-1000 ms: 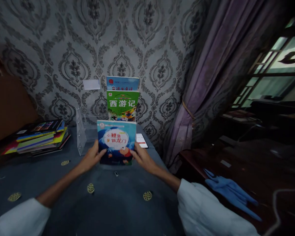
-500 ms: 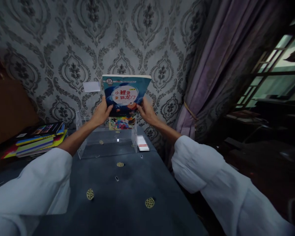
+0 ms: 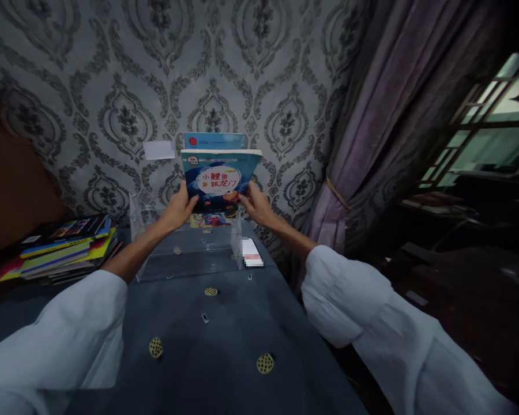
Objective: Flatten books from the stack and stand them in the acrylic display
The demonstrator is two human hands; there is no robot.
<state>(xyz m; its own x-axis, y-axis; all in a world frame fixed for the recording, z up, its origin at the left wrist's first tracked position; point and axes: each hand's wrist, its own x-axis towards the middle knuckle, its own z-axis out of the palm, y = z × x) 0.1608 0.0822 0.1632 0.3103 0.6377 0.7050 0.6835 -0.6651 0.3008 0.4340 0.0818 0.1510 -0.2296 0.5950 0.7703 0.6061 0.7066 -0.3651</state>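
Note:
A blue picture book (image 3: 214, 183) with red Chinese characters in a white oval is held between both hands, its cover facing me. My left hand (image 3: 180, 207) grips its lower left edge, thumb on the front. At the lower right edge, my right hand (image 3: 256, 203) holds it the same way. Behind it shows the top of another blue book (image 3: 216, 140). A clear plastic rack (image 3: 237, 245) stands on the table below the held book. Part of a colourful book cover (image 3: 211, 220) shows under the held book's lower edge.
On the left lies a stack of books (image 3: 64, 248) beside a brown box (image 3: 15, 202). A phone (image 3: 252, 252) rests right of the rack on the dark patterned tablecloth (image 3: 207, 357). A white card (image 3: 158, 150) is against the wallpaper. A tied purple curtain (image 3: 341, 173) hangs at the right.
Both hands have lowered the held book a little towards the rack. The top of the blue book behind it has come into sight.

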